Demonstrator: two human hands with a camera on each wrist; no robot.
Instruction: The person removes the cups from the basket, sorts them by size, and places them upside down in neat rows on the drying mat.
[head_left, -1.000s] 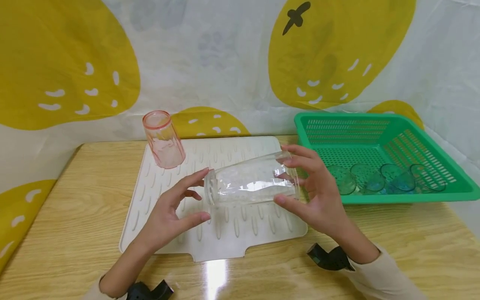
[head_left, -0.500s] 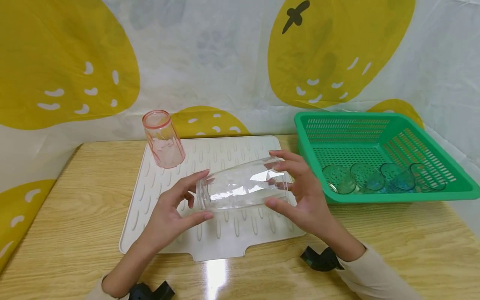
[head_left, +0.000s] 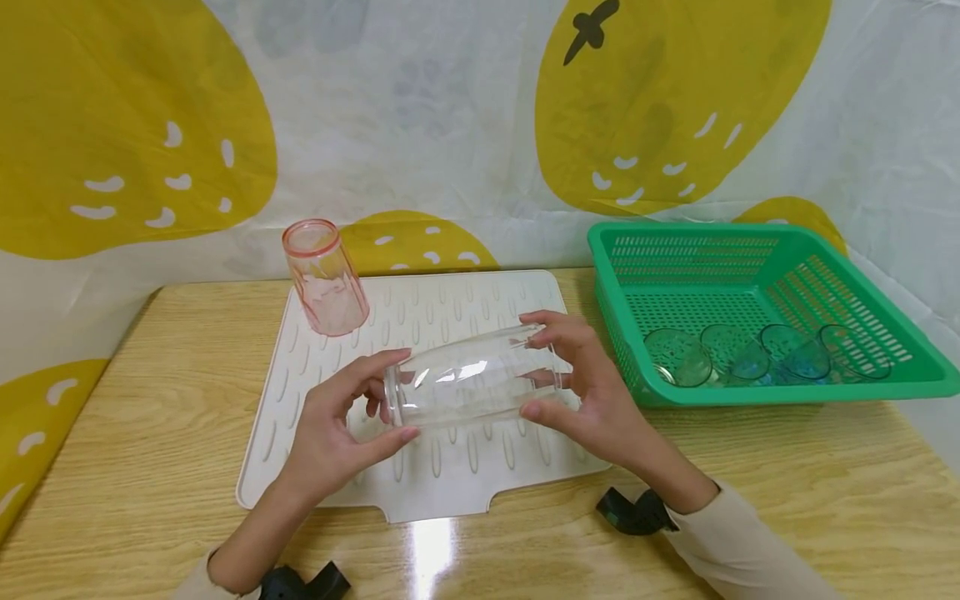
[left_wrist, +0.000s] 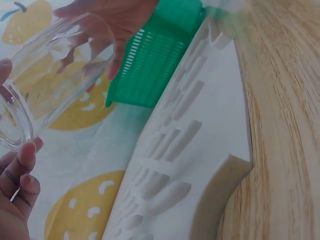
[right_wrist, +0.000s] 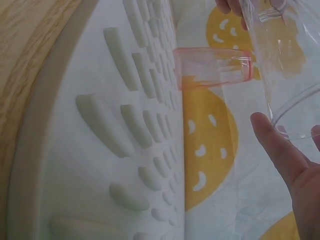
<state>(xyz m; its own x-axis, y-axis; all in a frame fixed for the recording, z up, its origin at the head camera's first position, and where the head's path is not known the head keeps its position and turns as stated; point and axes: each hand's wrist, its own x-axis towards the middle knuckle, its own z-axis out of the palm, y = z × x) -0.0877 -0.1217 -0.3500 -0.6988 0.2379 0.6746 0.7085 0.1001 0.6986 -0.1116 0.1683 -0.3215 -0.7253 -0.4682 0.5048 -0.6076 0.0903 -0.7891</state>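
A clear glass (head_left: 472, 379) lies sideways in the air above the white ribbed mat (head_left: 438, 496), its thick base to the left. The left hand (head_left: 333, 417) grips the base end between thumb and fingers. At the rim end, the right hand (head_left: 592, 396) holds the glass with fingers above and behind and thumb below. In the left wrist view the clear glass (left_wrist: 65, 70) spans both hands. A pink glass (head_left: 330, 283) stands upside down at the mat's back left corner; the right wrist view shows this pink glass (right_wrist: 215, 67) too.
A green basket (head_left: 750, 396) stands at the right, with several clear and bluish glasses (head_left: 738, 354) along its near side. Wooden table surface (head_left: 150, 417) surrounds the mat. Behind hangs a white cloth with yellow fruit shapes (head_left: 675, 108).
The clear glass has moved left and slightly down with the right hand. The left hand's thumb and fingers have come together on its base end, where they were looser around it before.
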